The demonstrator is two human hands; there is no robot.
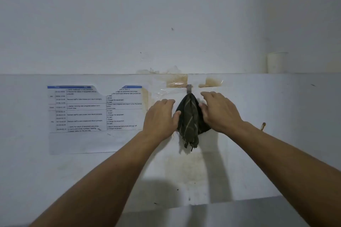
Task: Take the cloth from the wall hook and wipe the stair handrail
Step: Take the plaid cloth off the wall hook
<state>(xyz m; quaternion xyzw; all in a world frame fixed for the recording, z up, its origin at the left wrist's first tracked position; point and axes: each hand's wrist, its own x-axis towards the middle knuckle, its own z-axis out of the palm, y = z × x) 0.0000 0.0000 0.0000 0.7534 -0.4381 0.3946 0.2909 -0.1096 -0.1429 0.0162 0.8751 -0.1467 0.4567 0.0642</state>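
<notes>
Between the left hand and the right hand, the dark cloth hangs from a small wall hook. Both hands are half open, thumbs touching the cloth's sides but not gripping it, probably so they can lift it off. No handrail shows.

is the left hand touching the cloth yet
Touching. The head view shows the left hand with its thumb pressed against the left edge of the dark cloth, which hangs from the hook.
</notes>
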